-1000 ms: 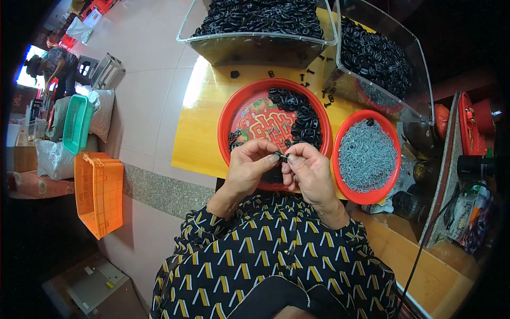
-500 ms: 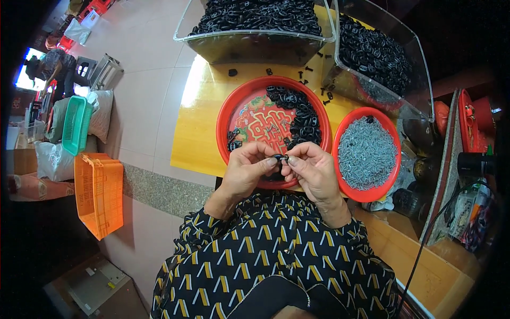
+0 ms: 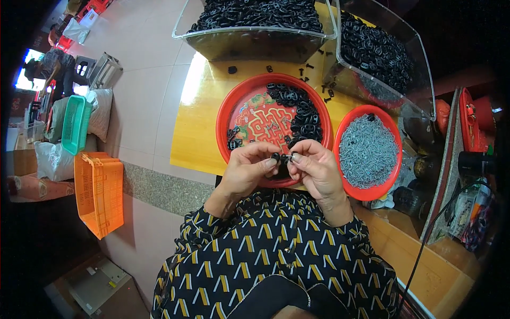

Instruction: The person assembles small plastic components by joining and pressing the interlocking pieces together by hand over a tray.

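Above the near rim of a red round tray, my left hand pinches a small black plastic piece between thumb and fingertips. Close beside it, my right hand is closed on another small dark part, whose kind I cannot make out. The two parts meet or nearly meet between my fingertips. Inside the tray, black plastic pieces with holes are heaped along the right side, and a few lie at its left edge. To the right stands a red basin full of silvery screws.
Two clear plastic bins heaped with black pieces stand at the back of the yellow table. Loose black bits lie before them. At left on the floor are an orange crate and a green basket. A person is far left.
My fingertips have shifted slightly, and the small dark parts between them show a little more apart. Both hands remain over the tray's near rim.
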`<state>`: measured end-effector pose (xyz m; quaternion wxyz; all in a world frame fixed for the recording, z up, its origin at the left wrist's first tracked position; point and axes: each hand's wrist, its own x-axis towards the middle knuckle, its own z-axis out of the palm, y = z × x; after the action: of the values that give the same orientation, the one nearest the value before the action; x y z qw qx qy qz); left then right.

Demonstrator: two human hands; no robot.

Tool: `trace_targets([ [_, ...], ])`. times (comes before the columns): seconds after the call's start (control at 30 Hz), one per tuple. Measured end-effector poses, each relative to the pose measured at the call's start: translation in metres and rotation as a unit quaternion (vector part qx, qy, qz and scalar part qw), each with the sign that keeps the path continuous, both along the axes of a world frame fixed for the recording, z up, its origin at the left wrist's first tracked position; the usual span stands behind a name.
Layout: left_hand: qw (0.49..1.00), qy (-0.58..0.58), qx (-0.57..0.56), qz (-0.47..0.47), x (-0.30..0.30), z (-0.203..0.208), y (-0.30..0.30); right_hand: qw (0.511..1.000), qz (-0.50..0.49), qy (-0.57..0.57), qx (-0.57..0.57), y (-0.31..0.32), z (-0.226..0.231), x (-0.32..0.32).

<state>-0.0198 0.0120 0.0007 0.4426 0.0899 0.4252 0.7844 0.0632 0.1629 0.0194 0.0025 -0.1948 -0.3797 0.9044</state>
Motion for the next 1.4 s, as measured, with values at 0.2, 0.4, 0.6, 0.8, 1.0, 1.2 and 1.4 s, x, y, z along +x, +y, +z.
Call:
trace_targets([
  [0.2, 0.997, -0.046, 0.058, 0.018, -0.003, -0.003, 0.000, 0.987, -0.009, -0.024, 0.157, -0.008, 0.008, 0.000],
  [0.4, 0.996, -0.027, 0.086, 0.009, -0.001, -0.003, -0.001, 0.977, -0.005, -0.034, 0.212, -0.012, 0.017, 0.000],
  [0.6, 0.997, 0.013, 0.081, 0.015, 0.001, -0.005, -0.003, 0.974, -0.006, -0.028, 0.224, -0.016, 0.021, -0.001],
  [0.8, 0.999, 0.044, 0.032, 0.006, 0.002, -0.002, -0.005, 0.973, -0.006, -0.033, 0.228, -0.017, 0.021, 0.000],
  [1.0, 0.997, 0.076, 0.007, -0.001, 0.003, 0.001, -0.006, 0.970, 0.000, -0.035, 0.241, -0.017, 0.020, 0.000],
  [1.2, 0.992, 0.121, -0.025, -0.022, 0.003, 0.008, -0.006, 0.964, 0.008, -0.047, 0.260, -0.017, 0.019, 0.000],
  [1.4, 0.983, 0.175, -0.044, -0.028, 0.003, 0.012, -0.004, 0.970, 0.021, -0.055, 0.235, -0.016, 0.020, -0.001],
])
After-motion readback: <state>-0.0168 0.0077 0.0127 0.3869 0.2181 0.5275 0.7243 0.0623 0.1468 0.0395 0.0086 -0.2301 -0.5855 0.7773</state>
